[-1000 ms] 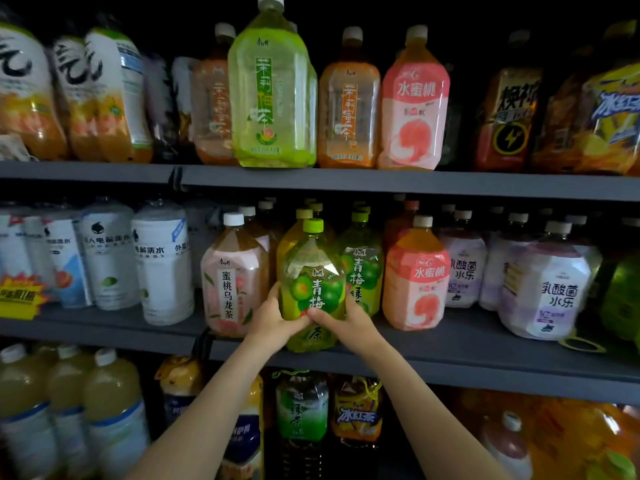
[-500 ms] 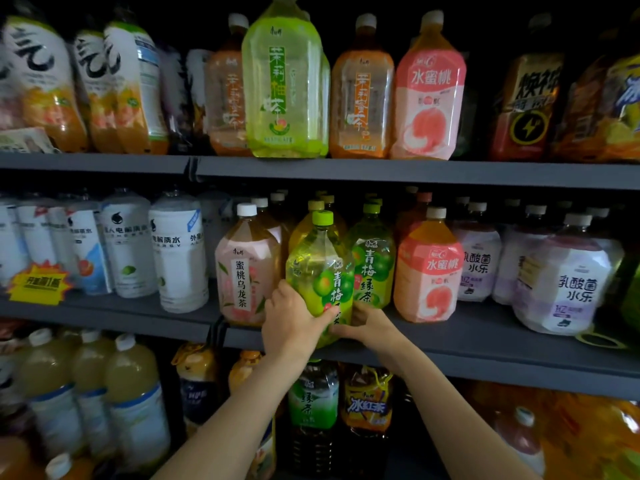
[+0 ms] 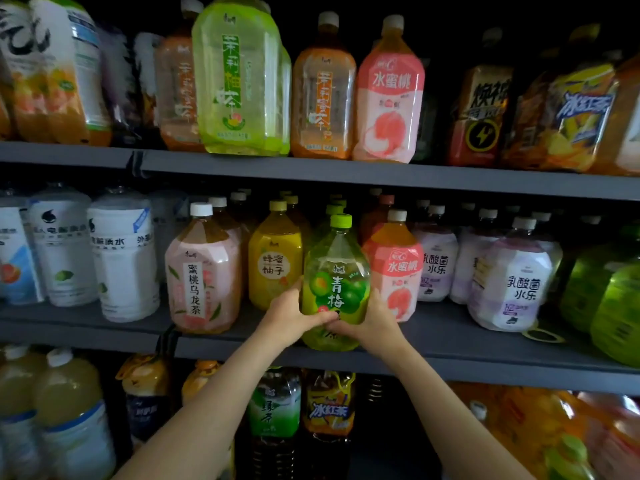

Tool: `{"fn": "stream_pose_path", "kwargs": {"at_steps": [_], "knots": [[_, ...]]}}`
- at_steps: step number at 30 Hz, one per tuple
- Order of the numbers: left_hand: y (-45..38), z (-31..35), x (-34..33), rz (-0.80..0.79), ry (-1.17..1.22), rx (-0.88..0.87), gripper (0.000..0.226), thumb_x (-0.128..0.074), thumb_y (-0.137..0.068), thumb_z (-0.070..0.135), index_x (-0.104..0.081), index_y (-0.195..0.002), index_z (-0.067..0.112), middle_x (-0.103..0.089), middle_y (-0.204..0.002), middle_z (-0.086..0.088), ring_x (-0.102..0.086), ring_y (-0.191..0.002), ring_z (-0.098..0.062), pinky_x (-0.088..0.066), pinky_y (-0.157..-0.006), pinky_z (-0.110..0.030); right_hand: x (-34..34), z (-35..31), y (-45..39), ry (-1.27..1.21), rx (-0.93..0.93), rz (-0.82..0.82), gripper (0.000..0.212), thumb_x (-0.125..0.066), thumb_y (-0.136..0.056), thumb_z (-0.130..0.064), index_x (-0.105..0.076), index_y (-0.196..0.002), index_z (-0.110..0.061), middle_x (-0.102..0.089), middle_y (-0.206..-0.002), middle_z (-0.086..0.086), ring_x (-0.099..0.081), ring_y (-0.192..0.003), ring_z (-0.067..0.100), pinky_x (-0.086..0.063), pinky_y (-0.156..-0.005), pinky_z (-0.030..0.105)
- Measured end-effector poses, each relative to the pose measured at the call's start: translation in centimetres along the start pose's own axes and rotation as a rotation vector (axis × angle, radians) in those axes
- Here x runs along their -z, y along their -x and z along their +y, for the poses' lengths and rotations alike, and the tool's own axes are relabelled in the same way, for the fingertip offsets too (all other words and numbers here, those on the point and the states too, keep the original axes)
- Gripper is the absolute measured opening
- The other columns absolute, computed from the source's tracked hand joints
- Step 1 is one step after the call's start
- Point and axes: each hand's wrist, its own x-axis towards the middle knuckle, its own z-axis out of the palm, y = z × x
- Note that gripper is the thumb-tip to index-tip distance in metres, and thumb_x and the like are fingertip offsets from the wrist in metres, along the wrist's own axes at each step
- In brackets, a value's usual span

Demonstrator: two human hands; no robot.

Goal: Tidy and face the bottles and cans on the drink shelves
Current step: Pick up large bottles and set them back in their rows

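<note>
While both forearms reach up from below, the left hand [image 3: 289, 315] and right hand [image 3: 372, 322] form a two-sided grip, fingers curled round the lower body of the green plum-tea bottle [image 3: 335, 282] at the front edge of the middle shelf [image 3: 450, 355]. Just left of the grip stands a yellow honey-pomelo bottle [image 3: 275, 259], then a pink peach-oolong bottle [image 3: 202, 271]; just right, a peach-drink bottle [image 3: 396, 268]. Above, the upper shelf [image 3: 346, 174] carries a tall pale-green bottle [image 3: 239, 77].
</note>
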Motion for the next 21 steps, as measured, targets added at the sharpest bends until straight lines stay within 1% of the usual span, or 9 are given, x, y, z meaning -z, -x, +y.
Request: {"fn": "stream_pose_path", "kwargs": {"at_steps": [2,5,9,12,14,16,17,19,21], "knots": [[-0.7,-0.2,-0.1,0.001,0.019,-0.005,0.061,-0.075,-0.075,0.033,-0.048,-0.127,0.016,-0.059,-0.118,0.0,-0.052,-0.109,-0.014,-0.04,-0.087,-0.021,-0.6,-0.3,-0.5,0.087,-0.001,0.062,0.088,-0.084,-0.066,-0.02,-0.032,-0.134,-0.003,-0.049,-0.124,0.01,-0.047,-0.118,0.022,-0.04,-0.097,0.028],[-1.5,-0.4,-0.3,0.008,0.034,0.018,0.063,-0.075,-0.075,0.033,-0.047,-0.128,0.015,-0.058,-0.125,-0.003,-0.052,-0.116,-0.019,-0.043,-0.096,-0.029,-1.3,0.0,-1.1,0.118,-0.018,0.108,0.092,-0.082,-0.068,-0.025,-0.027,-0.138,-0.001,-0.046,-0.13,0.014,-0.045,-0.123,0.027,-0.038,-0.101,0.031],[-1.4,-0.4,-0.8,0.021,0.018,0.017,0.065,-0.074,-0.077,0.032,-0.043,-0.131,0.014,-0.054,-0.128,-0.005,-0.049,-0.119,-0.02,-0.039,-0.095,-0.028,-0.9,-0.6,-0.5,0.225,0.0,0.109,0.081,-0.08,-0.071,-0.032,-0.035,-0.133,-0.005,-0.051,-0.125,0.01,-0.051,-0.112,0.021,-0.043,-0.087,0.025],[-0.5,-0.1,-1.6,0.222,-0.012,-0.092,0.08,-0.075,-0.075,0.031,-0.03,-0.14,0.015,-0.04,-0.14,-0.004,-0.036,-0.131,-0.019,-0.03,-0.105,-0.027,2.4,-1.3,-0.2,0.338,-0.021,0.096,0.058,-0.076,-0.074,-0.039,-0.053,-0.117,-0.008,-0.062,-0.098,-0.001,-0.057,-0.084,0.012,-0.044,-0.068,0.015],[0.3,0.4,-2.0,0.429,-0.064,-0.232,0.072,-0.07,-0.08,0.03,-0.032,-0.14,0.014,-0.035,-0.143,-0.005,-0.031,-0.134,-0.02,-0.028,-0.111,-0.036,5.3,-1.4,-0.3,0.221,-0.034,0.283,0.05,-0.074,-0.075,-0.039,-0.061,-0.109,-0.005,-0.065,-0.096,0.0,-0.06,-0.086,0.015,-0.046,-0.074,0.02],[0.4,1.4,-2.4,0.59,-0.18,-0.413,0.055,-0.061,-0.082,0.028,-0.042,-0.132,0.015,-0.041,-0.138,-0.007,-0.036,-0.129,-0.022,-0.032,-0.105,-0.042,6.9,-0.7,-1.0,0.208,-0.046,0.503,0.069,-0.076,-0.073,-0.04,-0.05,-0.123,0.0,-0.057,-0.118,0.013,-0.055,-0.108,0.028,-0.044,-0.089,0.032],[0.2,2.0,-2.7,0.626,-0.277,-0.486,0.051,-0.059,-0.081,0.027,-0.046,-0.129,0.017,-0.044,-0.136,-0.007,-0.039,-0.127,-0.024,-0.033,-0.103,-0.043,6.9,-0.6,-1.5,0.235,-0.072,0.522,0.085,-0.078,-0.071,-0.041,-0.038,-0.132,0.002,-0.046,-0.13,0.018,-0.046,-0.119,0.034,-0.04,-0.097,0.039],[-0.4,3.0,-3.4,0.584,-0.547,-0.582,0.05,-0.067,-0.075,0.023,-0.056,-0.123,0.02,-0.049,-0.136,-0.006,-0.045,-0.126,-0.028,-0.036,-0.1,-0.046,5.8,-0.3,-2.7,0.238,-0.144,0.453,0.111,-0.08,-0.066,-0.044,-0.014,-0.144,0.0,-0.026,-0.144,0.021,-0.03,-0.132,0.038,-0.03,-0.106,0.046],[-0.8,3.7,-4.1,0.495,-0.783,-0.6,0.051,-0.08,-0.065,0.022,-0.065,-0.114,0.023,-0.056,-0.131,-0.004,-0.05,-0.124,-0.029,-0.041,-0.097,-0.047,4.5,0.0,-3.7,0.187,-0.179,0.427,0.119,-0.079,-0.067,-0.046,0.0,-0.147,-0.005,-0.017,-0.149,0.021,-0.023,-0.136,0.039,-0.025,-0.109,0.047]]}}
